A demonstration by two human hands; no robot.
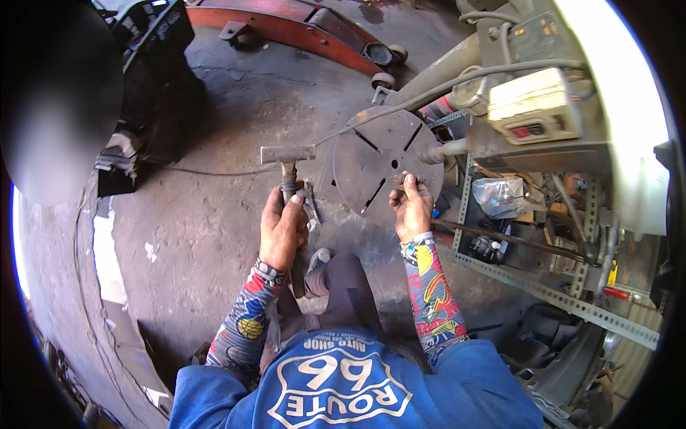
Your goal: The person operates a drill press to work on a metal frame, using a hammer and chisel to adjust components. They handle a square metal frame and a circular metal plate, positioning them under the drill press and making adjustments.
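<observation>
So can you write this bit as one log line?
left hand: grips hammer | right hand: pinches small part at round slotted metal table

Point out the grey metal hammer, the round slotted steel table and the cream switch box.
grey metal hammer [287, 154], head view, on its head.
round slotted steel table [379, 161], head view, on its bare face.
cream switch box [532, 104], head view, on its front.

This is a metalworking or repair workshop. A pillar drill with a round slotted steel table and a switch box stands over a stained, grimy concrete floor, beside a slotted-angle steel rack cluttered with parts and bags. A red steel frame on small wheels lies on the floor further back, and black plastic crates are stacked to the left.
</observation>
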